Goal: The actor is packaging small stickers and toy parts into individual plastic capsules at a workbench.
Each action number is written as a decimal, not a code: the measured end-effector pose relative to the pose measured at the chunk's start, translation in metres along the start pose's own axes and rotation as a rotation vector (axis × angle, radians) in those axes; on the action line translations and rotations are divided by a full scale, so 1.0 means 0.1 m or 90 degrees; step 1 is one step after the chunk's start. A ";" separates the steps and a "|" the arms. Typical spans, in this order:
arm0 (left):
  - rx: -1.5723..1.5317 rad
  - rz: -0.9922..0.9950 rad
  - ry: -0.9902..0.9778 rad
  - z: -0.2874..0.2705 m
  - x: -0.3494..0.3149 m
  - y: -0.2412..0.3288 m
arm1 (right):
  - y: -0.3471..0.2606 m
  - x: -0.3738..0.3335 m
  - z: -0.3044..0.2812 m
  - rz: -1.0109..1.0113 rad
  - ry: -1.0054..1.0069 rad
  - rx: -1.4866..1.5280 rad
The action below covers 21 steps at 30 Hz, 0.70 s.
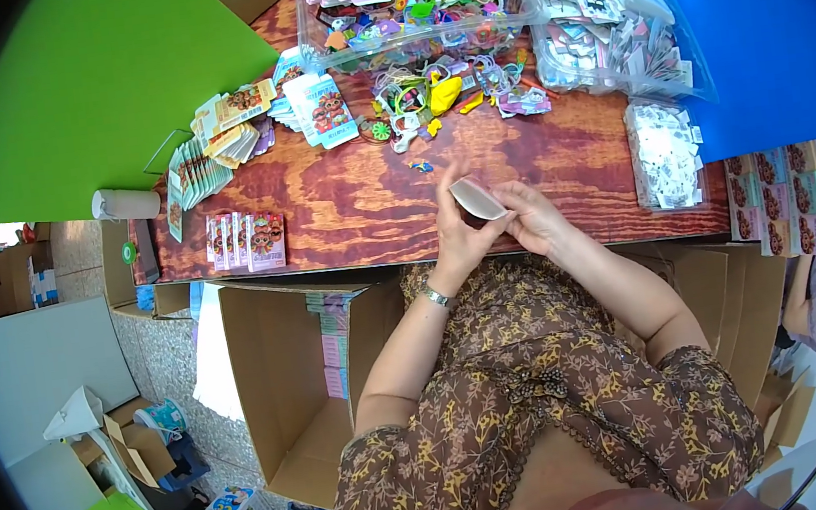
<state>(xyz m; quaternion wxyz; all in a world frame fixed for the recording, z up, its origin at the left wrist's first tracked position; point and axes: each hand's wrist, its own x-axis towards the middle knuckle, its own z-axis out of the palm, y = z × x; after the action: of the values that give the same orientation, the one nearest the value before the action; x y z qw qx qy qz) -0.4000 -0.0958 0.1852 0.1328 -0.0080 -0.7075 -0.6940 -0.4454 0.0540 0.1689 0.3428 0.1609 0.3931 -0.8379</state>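
Note:
Over the front edge of the wooden table, a small open cardboard box (477, 200) with a pale flap is held between my two hands. My left hand (459, 234) wraps round its left side, fingers pointing up and thumb below. On the box's right side, my right hand (533, 221) pinches the edge. Whether anything is inside the box cannot be made out. Just beyond lies a tiny blue and yellow piece (421, 166). Farther off sits a loose pile of small colourful trinkets (410, 99), with a yellow piece (446, 95) among them.
Flat printed boxes (321, 110) and fanned stacks (196, 176) lie left, above a row of filled-out small boxes (247, 241). Clear bins of trinkets (423, 34) and packets (615, 80) stand at the back. A white packet bundle (665, 153) is right; an open carton (285, 370) stands below.

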 end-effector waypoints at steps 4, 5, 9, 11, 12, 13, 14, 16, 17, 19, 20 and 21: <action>0.067 -0.008 0.016 -0.12 -0.02 -0.05 | -0.20 -0.02 0.02 -0.046 -0.003 -0.322; 0.113 0.016 0.007 -0.15 0.01 -0.06 | -0.32 -0.02 0.03 -0.118 0.001 -0.548; 0.264 0.075 -0.030 -0.18 0.00 0.01 | -1.22 -0.19 0.03 -0.709 0.205 -0.737; 0.343 0.130 -0.055 -0.13 0.00 0.04 | -1.92 -0.21 -0.03 -0.840 0.325 -0.829; 0.340 0.134 -0.062 -0.11 0.00 0.05 | -2.29 -0.16 -0.05 -0.920 0.342 -0.916; 0.338 0.136 -0.067 -0.09 0.00 0.07 | -2.61 -0.10 -0.08 -0.837 0.404 -1.064; 0.350 0.139 -0.082 -0.07 0.01 0.07 | -2.87 -0.07 -0.13 -0.766 0.435 -1.211; 0.345 0.153 -0.097 -0.05 0.02 0.08 | -3.21 -0.04 -0.27 -0.619 0.331 -1.382; 0.342 0.159 -0.110 -0.05 0.01 0.08 | -3.28 0.00 -0.33 -0.413 0.236 -1.544; 0.354 0.140 -0.096 -0.06 -0.02 0.09 | -3.34 0.07 -0.39 -0.249 0.190 -1.552; 0.346 0.126 -0.100 -0.06 -0.03 0.09 | -3.34 0.07 -0.41 -0.239 0.182 -1.595; 0.333 0.115 -0.102 -0.06 -0.03 0.09 | -3.33 0.09 -0.43 -0.233 0.184 -1.643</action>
<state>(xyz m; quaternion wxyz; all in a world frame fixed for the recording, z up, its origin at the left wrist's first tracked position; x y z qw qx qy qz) -0.3943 -0.1010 0.1933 0.1352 -0.0915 -0.8670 -0.4707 -0.6852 0.2346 0.3196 0.0860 -0.2489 0.9559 0.1300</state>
